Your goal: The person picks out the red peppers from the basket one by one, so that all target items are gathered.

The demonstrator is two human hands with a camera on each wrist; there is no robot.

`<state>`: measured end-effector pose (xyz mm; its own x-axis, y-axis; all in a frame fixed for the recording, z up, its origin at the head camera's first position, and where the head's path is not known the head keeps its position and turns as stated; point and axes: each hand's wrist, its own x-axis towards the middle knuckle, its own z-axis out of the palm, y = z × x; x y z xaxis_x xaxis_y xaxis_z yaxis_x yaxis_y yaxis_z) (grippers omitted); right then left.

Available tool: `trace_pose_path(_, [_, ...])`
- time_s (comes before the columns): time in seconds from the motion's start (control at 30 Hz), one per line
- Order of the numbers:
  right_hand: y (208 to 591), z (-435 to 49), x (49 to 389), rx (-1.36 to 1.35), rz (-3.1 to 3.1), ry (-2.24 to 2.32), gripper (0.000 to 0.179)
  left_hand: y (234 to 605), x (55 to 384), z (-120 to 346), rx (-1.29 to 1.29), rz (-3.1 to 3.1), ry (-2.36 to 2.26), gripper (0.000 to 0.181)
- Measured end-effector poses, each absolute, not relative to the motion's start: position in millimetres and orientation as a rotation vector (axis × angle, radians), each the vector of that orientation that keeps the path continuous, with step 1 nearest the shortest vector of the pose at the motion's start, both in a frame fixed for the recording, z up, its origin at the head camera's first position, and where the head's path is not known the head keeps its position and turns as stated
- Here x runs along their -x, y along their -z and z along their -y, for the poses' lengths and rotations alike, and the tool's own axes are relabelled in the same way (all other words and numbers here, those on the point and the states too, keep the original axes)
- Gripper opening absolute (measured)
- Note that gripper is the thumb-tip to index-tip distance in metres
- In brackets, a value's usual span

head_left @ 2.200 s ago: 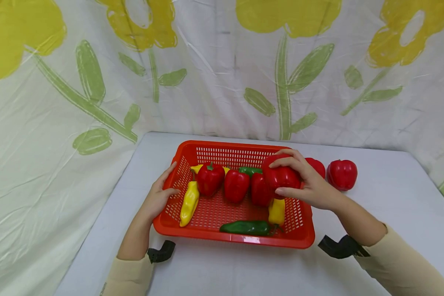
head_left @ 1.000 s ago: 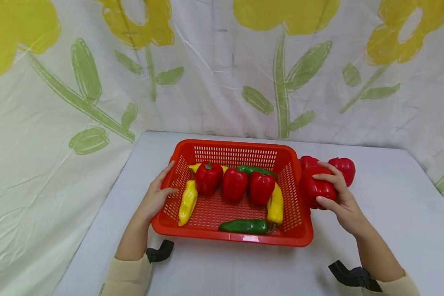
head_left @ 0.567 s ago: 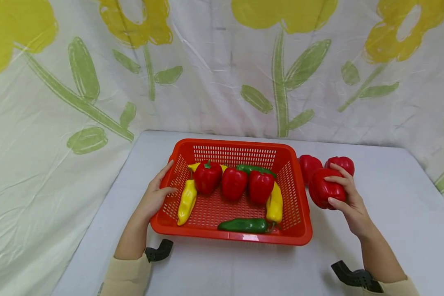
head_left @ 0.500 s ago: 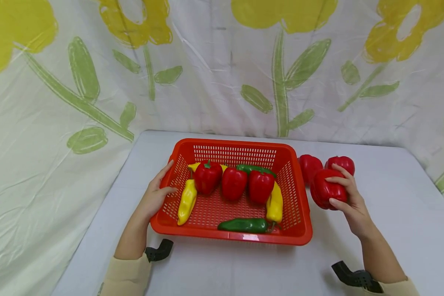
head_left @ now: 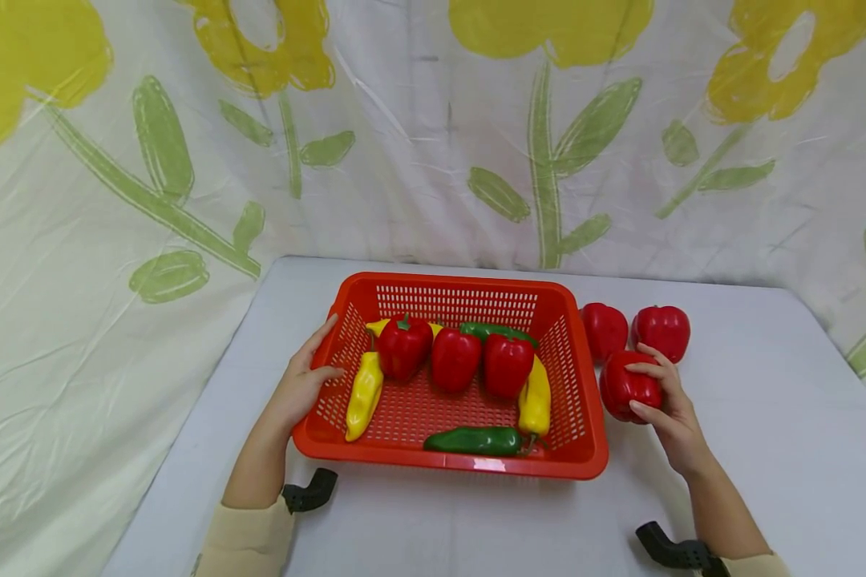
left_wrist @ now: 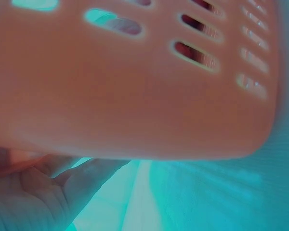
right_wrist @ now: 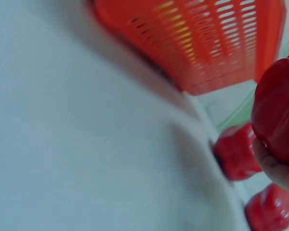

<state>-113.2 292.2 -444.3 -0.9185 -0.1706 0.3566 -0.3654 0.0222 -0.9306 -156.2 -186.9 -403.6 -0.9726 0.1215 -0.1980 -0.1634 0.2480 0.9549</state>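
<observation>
My left hand (head_left: 305, 386) grips the left rim of a red plastic basket (head_left: 469, 460), thumb over the edge and fingers along the outside. The left wrist view shows the basket's slotted side wall (left_wrist: 135, 106) above the hand (left_wrist: 43, 192). Just right of the basket, my right hand (head_left: 669, 417) holds a red bell pepper (head_left: 626, 389) from its right side. In the right wrist view this bell pepper (right_wrist: 279, 108) is clear of the table, with its shadow below. Three red bell peppers (head_left: 455, 361) stand in a row inside the basket.
Yellow peppers (head_left: 364, 398) and green peppers (head_left: 474, 440) also lie in the basket. Beyond my right hand, two more red bell peppers (head_left: 604, 332) (head_left: 661, 332) sit on the white table (head_left: 765, 385). A flower-printed cloth (head_left: 418, 160) hangs behind the table.
My right hand has carried the red bell pepper from over the basket's right end out past its right side, then lower and slightly back left. My left hand has stayed on the rim.
</observation>
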Motion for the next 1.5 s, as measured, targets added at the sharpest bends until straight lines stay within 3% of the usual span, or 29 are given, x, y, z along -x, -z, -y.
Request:
trace_pose_path(0.67, [475.5,-295.7,112.5,-0.626,2.101,-2.115,0.055,403.1,154.4,186.9,0.053,-2.274,-1.807,0.074])
trace_pose_path(1.5, [477.6,-298.7,113.4,-0.636,2.055,-2.260,0.059,401.0,154.8,185.3,0.035,-2.287,-1.807,0.074])
